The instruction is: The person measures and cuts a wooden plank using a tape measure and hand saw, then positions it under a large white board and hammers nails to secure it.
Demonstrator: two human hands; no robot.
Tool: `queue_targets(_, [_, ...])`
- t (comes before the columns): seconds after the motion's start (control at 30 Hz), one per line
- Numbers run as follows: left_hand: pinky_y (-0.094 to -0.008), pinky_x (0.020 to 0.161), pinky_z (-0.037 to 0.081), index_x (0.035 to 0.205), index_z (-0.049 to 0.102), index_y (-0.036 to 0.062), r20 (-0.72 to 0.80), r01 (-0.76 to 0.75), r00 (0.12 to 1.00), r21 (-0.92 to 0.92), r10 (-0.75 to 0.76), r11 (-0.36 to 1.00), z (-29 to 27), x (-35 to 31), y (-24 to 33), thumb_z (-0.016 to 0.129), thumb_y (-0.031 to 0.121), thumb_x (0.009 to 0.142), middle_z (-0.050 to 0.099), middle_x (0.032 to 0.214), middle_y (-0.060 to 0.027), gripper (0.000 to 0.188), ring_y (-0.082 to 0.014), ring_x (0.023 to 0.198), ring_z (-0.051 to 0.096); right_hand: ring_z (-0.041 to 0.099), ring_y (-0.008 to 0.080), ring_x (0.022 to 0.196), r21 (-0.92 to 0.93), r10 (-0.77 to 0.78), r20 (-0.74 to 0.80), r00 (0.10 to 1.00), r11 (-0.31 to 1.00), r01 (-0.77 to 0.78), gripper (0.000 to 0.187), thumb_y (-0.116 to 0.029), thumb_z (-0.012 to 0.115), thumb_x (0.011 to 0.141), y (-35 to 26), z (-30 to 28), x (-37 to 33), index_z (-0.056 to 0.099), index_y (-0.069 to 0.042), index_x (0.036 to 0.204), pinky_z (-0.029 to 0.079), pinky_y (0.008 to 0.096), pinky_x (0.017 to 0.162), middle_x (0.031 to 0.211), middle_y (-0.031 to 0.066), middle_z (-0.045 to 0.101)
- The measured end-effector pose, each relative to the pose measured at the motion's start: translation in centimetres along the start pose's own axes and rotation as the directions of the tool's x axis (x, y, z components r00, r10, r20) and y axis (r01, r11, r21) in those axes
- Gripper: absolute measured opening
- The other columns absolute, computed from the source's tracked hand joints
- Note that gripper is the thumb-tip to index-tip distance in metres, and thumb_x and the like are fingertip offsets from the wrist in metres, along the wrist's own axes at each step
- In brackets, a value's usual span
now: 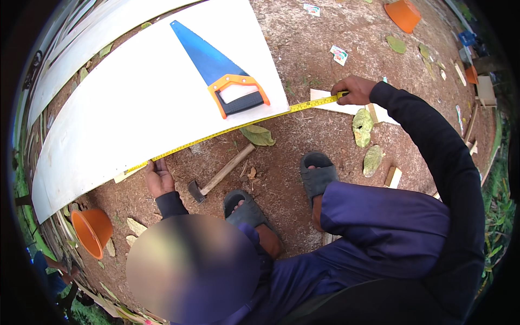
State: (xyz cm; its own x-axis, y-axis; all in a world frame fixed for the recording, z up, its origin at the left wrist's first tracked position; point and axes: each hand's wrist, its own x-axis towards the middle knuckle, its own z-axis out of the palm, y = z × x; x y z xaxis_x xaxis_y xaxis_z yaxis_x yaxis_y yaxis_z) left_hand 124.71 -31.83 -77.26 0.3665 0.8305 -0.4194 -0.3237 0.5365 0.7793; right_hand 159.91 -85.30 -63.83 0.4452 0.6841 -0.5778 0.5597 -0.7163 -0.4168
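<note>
A yellow tape measure (216, 134) is stretched along the near edge of a large white board (135, 97) and runs past its right corner. My right hand (355, 90) is closed around the tape's right end, beyond that corner; the case is mostly hidden in my fingers. At the board's near-left edge my left hand (160, 180), palm turned up, grips the tape against the edge, with its fingertips partly hidden. On the board lies a handsaw (208, 59) with a blue blade and an orange and black handle. A hammer (222, 172) with a wooden handle rests on the ground near my left hand.
My sandalled feet (319, 172) stand on brown soil below the board. Orange buckets (92, 232) lie at the left and far right. Dry leaves (362, 128), a wood block (393, 177) and a pale offcut (325, 98) are scattered around. More white sheets (70, 59) lie at the far left.
</note>
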Motion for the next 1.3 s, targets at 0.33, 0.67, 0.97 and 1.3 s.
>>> queue_targets(0.33, [-0.0408,0.103,0.056,0.125,0.056,-0.0029,-0.025,-0.005,1.0,0.005,0.005,1.0,0.3,-0.1,-0.1,0.049,0.01,0.106,0.066,0.125,-0.0164,0.024,-0.0267,0.116,0.065,0.071,0.0325,0.095,0.025,0.034,0.027,0.999,0.999,-0.035,0.044,-0.027,0.067,0.085,-0.3,-0.2,-0.1,0.07,-0.005,0.123,0.054,0.0425,0.086,0.102,0.0193,0.073])
queue_targets(0.67, [-0.04,0.101,0.057,0.124,0.057,-0.0024,-0.004,0.005,1.0,-0.018,-0.006,1.0,-0.2,0.2,0.0,0.05,0.009,0.105,0.066,0.124,-0.0159,0.023,-0.026,0.114,0.066,0.07,0.0336,0.096,-0.001,0.034,0.029,0.999,0.999,-0.034,0.045,-0.027,0.067,0.084,-0.4,-0.2,0.2,0.07,-0.005,0.123,0.054,0.0433,0.086,0.102,0.0198,0.073])
queue_targets(0.97, [-0.0457,0.113,0.05,0.138,0.045,-0.0071,-0.041,0.01,0.999,0.006,-0.01,1.0,1.8,-1.5,0.4,0.045,0.008,0.108,0.055,0.14,-0.0214,0.033,-0.0326,0.132,0.054,0.07,0.0341,0.096,0.004,0.028,0.017,0.999,1.0,-0.028,0.045,-0.027,0.068,0.084,0.0,0.2,0.1,0.071,-0.006,0.123,0.054,0.0437,0.087,0.102,0.0203,0.073])
queue_targets(1.3, [-0.0418,0.102,0.056,0.125,0.056,-0.0012,-0.034,-0.019,0.999,0.021,0.02,1.0,-1.1,0.4,-0.4,0.05,0.011,0.105,0.065,0.126,-0.0152,0.024,-0.0264,0.116,0.065,0.07,0.0337,0.093,-0.007,0.04,0.055,0.998,0.999,-0.04,0.042,-0.026,0.067,0.086,-0.6,-0.8,0.7,0.07,-0.006,0.122,0.054,0.0435,0.084,0.099,0.0207,0.073])
